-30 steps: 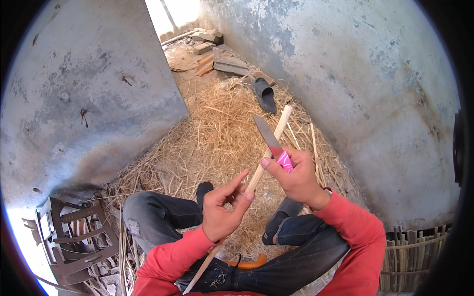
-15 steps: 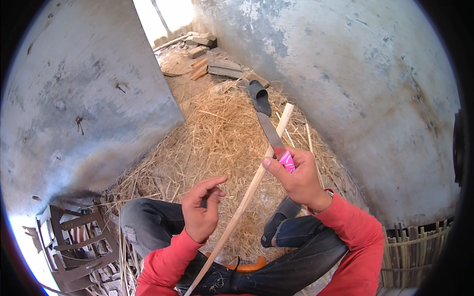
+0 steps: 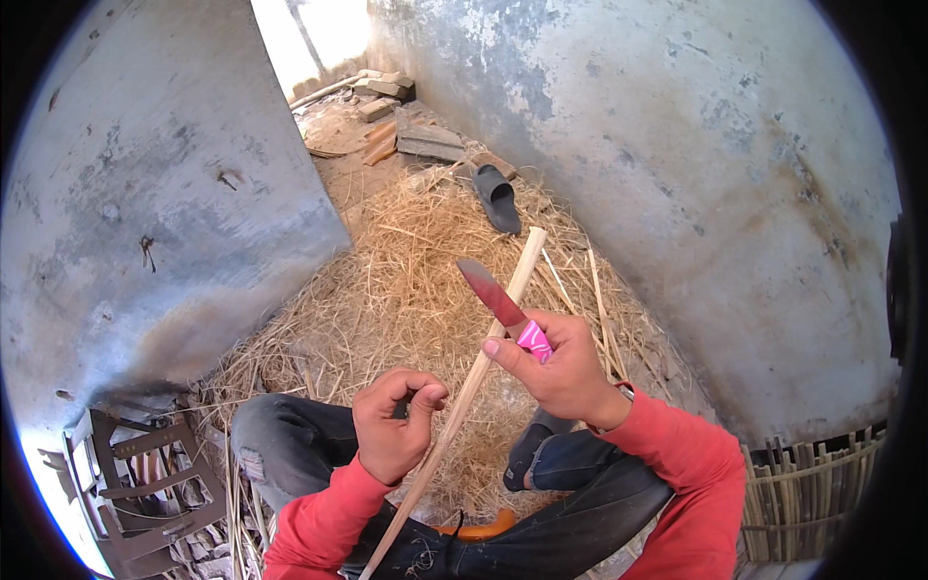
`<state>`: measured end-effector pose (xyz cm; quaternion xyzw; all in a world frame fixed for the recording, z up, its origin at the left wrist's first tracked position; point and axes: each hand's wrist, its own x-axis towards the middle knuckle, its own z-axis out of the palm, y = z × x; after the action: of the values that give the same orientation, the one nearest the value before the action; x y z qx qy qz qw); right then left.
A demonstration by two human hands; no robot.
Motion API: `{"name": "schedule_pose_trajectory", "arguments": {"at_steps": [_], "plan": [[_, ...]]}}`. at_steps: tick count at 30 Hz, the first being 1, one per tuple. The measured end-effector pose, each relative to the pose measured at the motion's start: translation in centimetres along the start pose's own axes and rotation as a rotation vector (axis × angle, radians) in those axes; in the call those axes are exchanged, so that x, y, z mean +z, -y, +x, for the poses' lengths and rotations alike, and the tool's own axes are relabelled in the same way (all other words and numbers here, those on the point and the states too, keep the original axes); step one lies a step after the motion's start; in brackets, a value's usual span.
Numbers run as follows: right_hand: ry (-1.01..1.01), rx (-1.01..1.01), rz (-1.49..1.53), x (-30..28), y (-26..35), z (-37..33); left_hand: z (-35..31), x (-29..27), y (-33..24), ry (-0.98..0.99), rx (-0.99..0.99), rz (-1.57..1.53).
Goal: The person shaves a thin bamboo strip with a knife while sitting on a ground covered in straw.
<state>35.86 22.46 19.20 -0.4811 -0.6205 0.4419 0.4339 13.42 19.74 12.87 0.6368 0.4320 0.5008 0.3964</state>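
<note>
My right hand (image 3: 564, 372) is closed around the pink-and-white handle of a knife (image 3: 495, 298), its blade pointing up and to the left. The thumb of that hand also presses on a long, pale split bamboo strip (image 3: 464, 398). The strip runs slantwise from past the knife down to my lap, and the blade crosses over it. My left hand (image 3: 394, 420) is just left of the strip, apart from it, with fingers curled and thumb brought to the index finger; nothing shows in it.
Shavings (image 3: 416, 251) cover the floor between two worn walls. A dark slipper (image 3: 497, 198) lies near the right wall, before bricks (image 3: 430, 142). A brown broken frame (image 3: 145, 483) is at left, a slatted basket (image 3: 802, 503) at right. Something orange (image 3: 488, 527) shows beneath my legs.
The right hand, knife and strip have shifted down and left, and the blade has tipped further left. The left hand's fingers have curled closed.
</note>
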Motion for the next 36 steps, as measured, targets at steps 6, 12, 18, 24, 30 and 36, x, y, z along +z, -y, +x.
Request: {"name": "schedule_pose_trajectory", "arguments": {"at_steps": [6, 12, 18, 24, 30, 36], "plan": [[-0.013, -0.022, -0.018, -0.3, -0.1, 0.0, -1.4, 0.0, 0.1, 0.119, -0.165, -0.273], [-0.215, -0.053, -0.058, -3.0, 0.5, 1.3, -2.7, -0.6, 0.1, 0.711, -0.564, -0.614], [-0.333, -0.028, -0.046, -6.4, -2.1, 2.4, -3.5, -0.2, 0.0, 0.614, -0.558, -0.672], [-0.345, 0.017, -0.049, -7.4, -2.4, 2.6, -3.8, 0.5, 0.5, 0.562, -0.601, -0.703], [-0.315, -0.029, -0.152, -6.7, -1.2, 2.9, -4.5, 0.7, 0.5, 0.617, -0.671, -0.794], [-0.464, -0.002, -0.047, -10.7, 0.8, 1.7, -6.4, -2.7, -0.7, 0.81, -0.697, -0.597]]}}
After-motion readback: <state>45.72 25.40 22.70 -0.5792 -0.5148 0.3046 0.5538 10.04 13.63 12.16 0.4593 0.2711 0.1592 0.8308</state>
